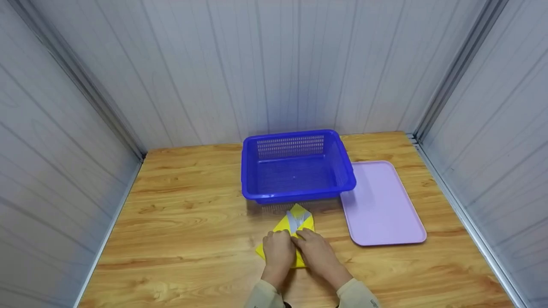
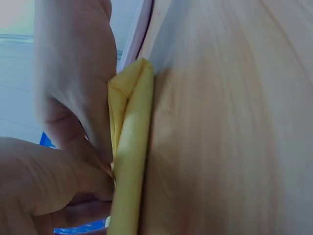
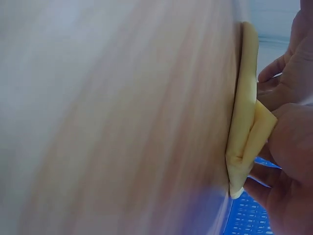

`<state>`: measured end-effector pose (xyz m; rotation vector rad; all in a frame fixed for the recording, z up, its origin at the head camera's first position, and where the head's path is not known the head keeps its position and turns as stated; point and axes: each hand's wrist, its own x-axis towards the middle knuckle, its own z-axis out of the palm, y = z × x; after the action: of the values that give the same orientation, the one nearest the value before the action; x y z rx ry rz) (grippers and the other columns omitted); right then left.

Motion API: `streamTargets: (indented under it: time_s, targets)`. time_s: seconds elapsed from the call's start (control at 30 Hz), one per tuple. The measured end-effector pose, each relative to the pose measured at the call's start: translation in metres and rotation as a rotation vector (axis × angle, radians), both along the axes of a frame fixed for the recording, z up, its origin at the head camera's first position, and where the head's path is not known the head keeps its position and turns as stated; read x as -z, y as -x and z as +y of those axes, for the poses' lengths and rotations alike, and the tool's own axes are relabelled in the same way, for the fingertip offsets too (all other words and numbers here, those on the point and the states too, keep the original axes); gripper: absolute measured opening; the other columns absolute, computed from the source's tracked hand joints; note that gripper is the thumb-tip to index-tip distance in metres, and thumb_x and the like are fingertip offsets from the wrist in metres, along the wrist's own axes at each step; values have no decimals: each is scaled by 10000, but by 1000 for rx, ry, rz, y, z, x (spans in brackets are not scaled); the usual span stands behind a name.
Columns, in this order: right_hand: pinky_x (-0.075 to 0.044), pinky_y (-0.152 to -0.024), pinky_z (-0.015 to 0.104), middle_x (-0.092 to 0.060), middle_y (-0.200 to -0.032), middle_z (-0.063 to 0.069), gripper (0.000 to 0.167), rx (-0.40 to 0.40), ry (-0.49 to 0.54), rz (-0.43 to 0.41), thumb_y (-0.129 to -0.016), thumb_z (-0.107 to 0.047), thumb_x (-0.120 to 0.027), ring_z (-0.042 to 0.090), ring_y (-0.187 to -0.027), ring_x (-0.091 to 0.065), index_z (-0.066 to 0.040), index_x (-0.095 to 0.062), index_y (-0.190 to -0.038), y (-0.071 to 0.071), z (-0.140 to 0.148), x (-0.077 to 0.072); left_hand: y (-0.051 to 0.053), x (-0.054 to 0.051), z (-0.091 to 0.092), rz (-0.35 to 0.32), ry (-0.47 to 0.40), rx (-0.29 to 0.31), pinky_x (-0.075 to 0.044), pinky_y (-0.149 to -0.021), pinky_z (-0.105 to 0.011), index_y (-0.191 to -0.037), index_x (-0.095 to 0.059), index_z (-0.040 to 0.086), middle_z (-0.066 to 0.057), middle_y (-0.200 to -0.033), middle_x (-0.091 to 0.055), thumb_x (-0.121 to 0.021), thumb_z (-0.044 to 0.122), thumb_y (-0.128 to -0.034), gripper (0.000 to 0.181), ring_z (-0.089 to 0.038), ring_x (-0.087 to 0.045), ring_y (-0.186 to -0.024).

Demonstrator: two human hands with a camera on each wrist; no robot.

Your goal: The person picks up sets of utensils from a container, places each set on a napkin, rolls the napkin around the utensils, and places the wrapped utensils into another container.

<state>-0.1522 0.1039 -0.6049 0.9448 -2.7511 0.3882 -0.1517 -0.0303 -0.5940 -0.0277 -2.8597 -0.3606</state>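
A yellow cloth with silver-grey bands (image 1: 282,225), folded to a point at its far end, lies on the table. My left hand (image 1: 279,252) grips its left part with curled fingers. Close beside it, my right hand (image 1: 317,252) holds the right part, the two hands nearly touching over the middle. In the left wrist view, the near edge of the yellow cloth (image 2: 131,147) forms a thick, rounded fold. A loose flap of the cloth (image 3: 261,129) rises between that fold and the right hand in the right wrist view. Some fingertips are hidden behind the cloth.
Just beyond the cloth stands a blue plastic basket (image 1: 299,196) with slotted walls; nothing lies inside it. A light purple tray (image 1: 383,205) lies to the right, one corner close under the basket's rim. Pale panel walls (image 1: 295,64) enclose the wooden table (image 1: 184,226) at the back and sides.
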Motion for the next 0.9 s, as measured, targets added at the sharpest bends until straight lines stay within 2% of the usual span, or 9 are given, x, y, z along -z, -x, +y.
streamTargets:
  time_s: [0.07, 0.17, 0.27, 0.4, 0.53, 0.6, 0.7, 0.8, 0.9]
  targets:
    - [-475, -936, 424, -638, -1182, 82, 248, -2, -37, 0, -939, -98, -611, 264, -1112, -584, -108, -715, -1164, 0, -1, 0, -2, 1, -5, -47, -39, -66, -497, -685, -477, -887, -686, 26, -131, -822, -627, -772, 238, -774, 256, -340, -598, -781]
    - [-467, -945, 434, -628, -1201, 85, 284, -9, -92, -15, -927, -53, -599, 271, -1134, -562, -116, -710, -1181, -1, -1, -2, -8, 1, -14, -178, -51, -195, -494, -739, -497, -1067, -617, 8, -179, -971, -560, -785, 391, -777, 509, -368, -557, -908]
    - [-476, -920, 435, -622, -1197, 86, 307, -31, -108, -32, -912, -33, -601, 275, -1114, -551, -112, -706, -1189, 0, 1, -4, -14, -3, -25, -279, -82, -270, -503, -722, -504, -1088, -574, -27, -212, -974, -546, -790, 428, -771, 595, -385, -565, -905]
    - [-495, -825, 411, -626, -1153, 78, 293, -73, -93, -19, -907, -37, -602, 264, -1018, -550, -118, -718, -1163, 8, 5, -8, -16, -12, -42, -366, -285, -228, -502, -594, -446, -926, -591, -26, -141, -777, -576, -819, 317, -753, 447, -319, -606, -712]
    - [-480, -759, 389, -625, -1113, 76, 268, -135, -51, -37, -916, -28, -579, 250, -924, -534, -130, -729, -1114, 14, 10, -11, -18, -14, -56, -463, -482, -163, -392, -464, -320, -712, -573, 58, -8, -612, -464, -773, 236, -772, 274, -175, -475, -542]
    - [-471, -748, 384, -611, -1103, 82, 267, -172, -27, -63, -918, -23, -573, 244, -896, -522, -129, -728, -1108, 18, 12, -13, -20, -12, -60, -458, -546, -132, -343, -444, -274, -670, -559, 85, 22, -581, -412, -749, 223, -781, 259, -137, -409, -504]
    - [-458, -741, 362, -571, -1064, 81, 278, -206, 9, -117, -930, -25, -575, 222, -867, -496, -130, -730, -1135, 23, 15, -16, -21, -10, -59, -393, -695, -87, -355, -424, -241, -707, -597, 63, 21, -574, -446, -733, 190, -805, 210, -117, -425, -472]
    - [-412, -688, 315, -504, -933, 48, 285, -222, 36, -186, -932, -26, -596, 191, -796, -442, -120, -727, -1167, 27, 17, -19, -21, -9, -52, -310, -877, -55, -451, -477, -247, -859, -642, -11, -39, -686, -585, -743, 130, -822, 178, -139, -541, -555]
    - [-340, -624, 279, -440, -815, -4, 291, -209, 32, -282, -929, -45, -613, 161, -716, -380, -124, -719, -1187, 31, 18, -22, -22, -8, -41, -285, -1079, -57, -527, -604, -284, -1005, -631, -86, -116, -863, -649, -758, 78, -808, 286, -187, -617, -731]
